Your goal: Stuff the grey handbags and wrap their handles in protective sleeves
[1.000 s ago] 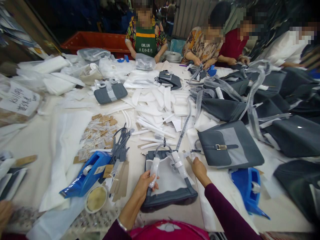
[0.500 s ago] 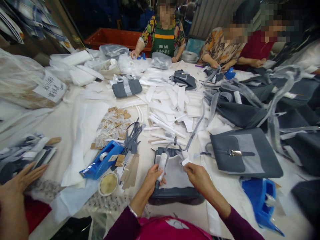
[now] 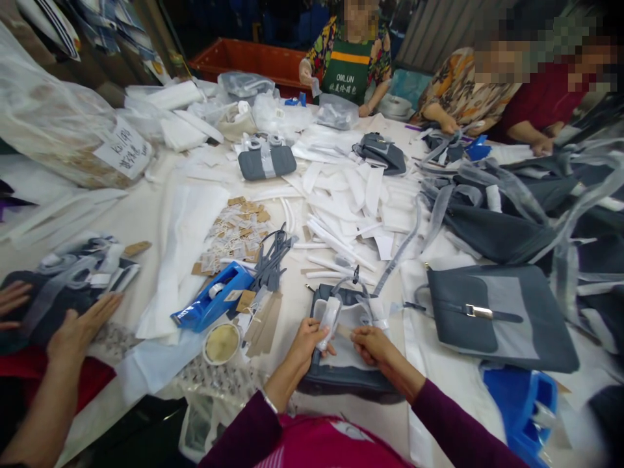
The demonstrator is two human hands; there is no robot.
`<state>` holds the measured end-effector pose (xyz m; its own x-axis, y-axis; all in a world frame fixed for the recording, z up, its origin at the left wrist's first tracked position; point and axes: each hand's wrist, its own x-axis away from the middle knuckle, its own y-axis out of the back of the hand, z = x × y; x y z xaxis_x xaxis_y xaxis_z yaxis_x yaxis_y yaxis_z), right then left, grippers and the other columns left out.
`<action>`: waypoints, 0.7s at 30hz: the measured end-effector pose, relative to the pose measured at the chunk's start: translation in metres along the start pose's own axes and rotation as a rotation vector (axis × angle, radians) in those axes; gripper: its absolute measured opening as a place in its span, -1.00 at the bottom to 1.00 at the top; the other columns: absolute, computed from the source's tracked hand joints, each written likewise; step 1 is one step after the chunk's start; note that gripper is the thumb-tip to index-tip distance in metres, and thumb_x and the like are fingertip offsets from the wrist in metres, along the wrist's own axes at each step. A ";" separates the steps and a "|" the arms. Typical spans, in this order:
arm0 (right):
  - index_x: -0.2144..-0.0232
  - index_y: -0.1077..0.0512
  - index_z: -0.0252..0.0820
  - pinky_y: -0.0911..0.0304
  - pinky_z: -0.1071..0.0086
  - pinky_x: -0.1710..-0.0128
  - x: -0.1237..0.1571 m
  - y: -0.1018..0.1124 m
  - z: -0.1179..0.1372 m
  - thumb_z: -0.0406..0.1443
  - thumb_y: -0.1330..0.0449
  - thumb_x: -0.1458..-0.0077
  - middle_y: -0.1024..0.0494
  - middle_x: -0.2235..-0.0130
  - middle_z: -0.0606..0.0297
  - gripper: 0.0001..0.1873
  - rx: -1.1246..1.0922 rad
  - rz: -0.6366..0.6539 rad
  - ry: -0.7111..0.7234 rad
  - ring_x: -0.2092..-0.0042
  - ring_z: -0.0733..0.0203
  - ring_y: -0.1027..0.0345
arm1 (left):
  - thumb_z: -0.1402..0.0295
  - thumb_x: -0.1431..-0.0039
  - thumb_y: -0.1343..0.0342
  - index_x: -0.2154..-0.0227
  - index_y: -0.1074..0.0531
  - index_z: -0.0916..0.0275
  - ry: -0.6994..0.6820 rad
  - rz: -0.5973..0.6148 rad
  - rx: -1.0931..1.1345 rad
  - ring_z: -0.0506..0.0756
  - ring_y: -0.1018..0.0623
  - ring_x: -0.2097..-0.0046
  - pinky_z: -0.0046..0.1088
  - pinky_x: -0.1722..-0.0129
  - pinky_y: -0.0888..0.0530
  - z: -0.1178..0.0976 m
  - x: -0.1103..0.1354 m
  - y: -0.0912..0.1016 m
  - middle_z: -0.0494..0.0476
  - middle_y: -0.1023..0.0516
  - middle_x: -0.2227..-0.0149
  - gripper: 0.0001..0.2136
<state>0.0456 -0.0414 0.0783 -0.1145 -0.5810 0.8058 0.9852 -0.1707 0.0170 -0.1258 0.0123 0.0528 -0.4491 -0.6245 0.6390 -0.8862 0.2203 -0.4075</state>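
A dark grey bag (image 3: 351,377) lies in front of me with a pale translucent sheet on its face. My left hand (image 3: 307,344) is closed around a strap end (image 3: 330,318) wrapped in white padding, at the bag's left side. Over the bag's middle, my right hand (image 3: 377,344) is closed in a pinch. Between the hands shows a small tan strip; whether the right fingers grip it is unclear. Beside the right fingers sits a second white-wrapped strap end (image 3: 378,312). A plastic-wrapped strap (image 3: 397,253) runs up from the bag.
Left of the bag are a blue tape dispenser (image 3: 214,296), a tape roll (image 3: 221,343), tags (image 3: 238,227) and grey straps (image 3: 275,257). Another dispenser (image 3: 519,409) and a larger bag (image 3: 502,315) lie right. A co-worker's hands (image 3: 82,325) handle a bag at left; other people work across the table.
My right hand has left the right wrapped strap end and moved inward toward my left hand. The left hand keeps its hold. The view has shifted, and the co-worker's hands at left have moved.
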 end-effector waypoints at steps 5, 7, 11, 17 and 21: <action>0.59 -0.24 -0.20 0.23 0.54 0.70 -0.028 -0.019 -0.002 -0.18 -0.13 0.25 -0.21 0.68 0.52 -0.79 -0.130 0.144 0.004 0.70 0.51 0.10 | 0.16 0.10 -0.25 0.27 -0.10 0.23 0.019 -0.009 -0.017 0.02 -0.51 0.61 -0.56 0.70 -0.25 -0.001 0.001 0.000 0.06 -0.50 0.37 -0.52; 0.59 -0.26 -0.22 0.28 0.54 0.71 -0.037 -0.019 -0.001 -0.21 -0.14 0.27 -0.21 0.69 0.52 -0.81 -0.123 0.186 0.002 0.71 0.52 0.13 | 0.16 0.10 -0.25 0.24 -0.14 0.27 0.024 0.019 -0.015 0.02 -0.51 0.61 -0.55 0.70 -0.25 -0.003 0.001 0.000 0.08 -0.50 0.37 -0.53; 0.61 -0.28 -0.24 0.33 0.53 0.73 -0.042 -0.009 0.001 -0.26 -0.16 0.28 -0.21 0.72 0.51 -0.84 -0.069 0.241 0.011 0.73 0.52 0.14 | 0.18 0.12 -0.26 0.19 -0.23 0.32 0.046 0.107 -0.009 0.02 -0.51 0.60 -0.54 0.70 -0.25 -0.008 0.002 0.002 0.09 -0.50 0.37 -0.51; 0.51 -0.31 -0.23 0.34 0.53 0.73 -0.039 0.001 -0.001 -0.24 -0.13 0.24 -0.16 0.71 0.55 -0.82 -0.043 0.281 -0.011 0.73 0.52 0.20 | 0.20 0.11 -0.26 0.30 -0.28 0.33 0.074 0.097 0.013 -0.02 -0.50 0.59 -0.56 0.68 -0.24 -0.007 0.001 0.005 0.11 -0.50 0.38 -0.61; 0.55 -0.31 -0.24 0.31 0.52 0.73 -0.042 -0.005 0.003 -0.26 -0.08 0.25 -0.16 0.72 0.53 -0.85 0.004 0.300 -0.009 0.73 0.50 0.20 | 0.19 0.07 -0.23 0.27 -0.31 0.34 0.036 0.142 -0.017 -0.03 -0.49 0.59 -0.57 0.68 -0.25 -0.006 -0.001 0.006 0.11 -0.50 0.37 -0.62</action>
<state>0.0459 -0.0137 0.0459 0.1831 -0.5982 0.7801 0.9754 0.0112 -0.2204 -0.1312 0.0183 0.0536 -0.5738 -0.5587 0.5989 -0.8150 0.3177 -0.4845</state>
